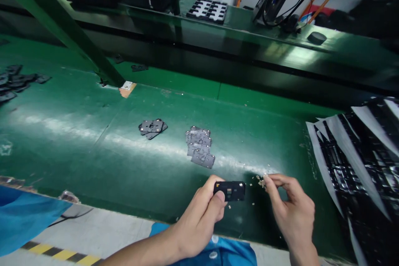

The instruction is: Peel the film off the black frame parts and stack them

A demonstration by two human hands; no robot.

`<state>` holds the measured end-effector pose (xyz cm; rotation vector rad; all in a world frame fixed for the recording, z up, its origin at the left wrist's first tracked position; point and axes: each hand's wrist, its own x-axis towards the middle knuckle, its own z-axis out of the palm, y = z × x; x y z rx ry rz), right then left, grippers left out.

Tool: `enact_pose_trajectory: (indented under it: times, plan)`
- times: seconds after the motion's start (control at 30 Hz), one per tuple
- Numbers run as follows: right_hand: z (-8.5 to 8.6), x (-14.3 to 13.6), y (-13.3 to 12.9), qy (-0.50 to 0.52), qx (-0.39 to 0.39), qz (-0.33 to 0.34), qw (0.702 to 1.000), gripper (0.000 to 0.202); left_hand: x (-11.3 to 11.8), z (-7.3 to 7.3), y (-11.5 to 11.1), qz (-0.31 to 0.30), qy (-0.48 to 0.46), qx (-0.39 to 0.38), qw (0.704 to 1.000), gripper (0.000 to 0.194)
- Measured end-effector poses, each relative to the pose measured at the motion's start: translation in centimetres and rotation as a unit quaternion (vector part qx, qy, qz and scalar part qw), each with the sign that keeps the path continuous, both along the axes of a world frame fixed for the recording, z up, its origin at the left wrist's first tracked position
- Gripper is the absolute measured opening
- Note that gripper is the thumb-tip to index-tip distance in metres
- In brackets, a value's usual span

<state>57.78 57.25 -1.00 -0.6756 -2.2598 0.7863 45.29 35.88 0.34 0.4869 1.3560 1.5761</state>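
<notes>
My left hand is closed around one end of a flat black plastic part, its thumb lying on the top face. The part has small cut-outs and a yellowish spot near one corner. To its right, my right hand has thumb and forefinger pinched together at a scatter of tiny tan pieces on the green bench; whether a piece is between the fingertips is too small to tell. Beyond the hands lie an overlapping row of similar dark plates and a smaller stack.
At the right are black sheets with white strips. A heap of black parts lies far left. A slanted green post meets the green bench. A black-and-white tray sits on the raised shelf behind.
</notes>
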Motion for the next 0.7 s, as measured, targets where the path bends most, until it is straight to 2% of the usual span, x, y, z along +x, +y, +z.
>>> enact_pose_trajectory:
  times: [0.1,0.23,0.3,0.37,0.47,0.57,0.7]
  plan:
    - [-0.2,0.1,-0.1,-0.058,0.013,0.052,0.997,0.016,0.0,0.0,0.2,0.038,-0.017,0.033,0.999,0.035]
    - [0.7,-0.4,-1.5,-0.018,-0.077,0.064,0.995,0.006,0.1,0.1,0.4,0.058,-0.001,0.043,0.997,0.034]
    - [1.4,-0.8,-2.6,-0.005,-0.127,0.074,0.989,0.018,0.2,0.1,0.4,0.059,0.005,0.039,0.997,0.035]
    - [2.2,-1.4,-3.8,0.010,-0.177,0.117,0.977,0.028,0.3,0.1,0.4,0.057,0.013,0.028,0.998,0.036]
    - [3.0,-2.5,-5.5,0.032,-0.237,0.171,0.956,0.027,0.6,0.0,0.3,0.051,0.029,0.012,0.998,0.035]
    - [3.2,-3.2,-6.4,0.061,-0.275,0.155,0.947,0.020,0.8,-0.1,0.1,0.044,0.051,0.010,0.998,0.034]
    - [3.0,-3.4,-6.9,0.086,-0.283,0.123,0.947,0.014,0.9,0.0,0.1,0.036,0.088,0.016,0.995,0.035]
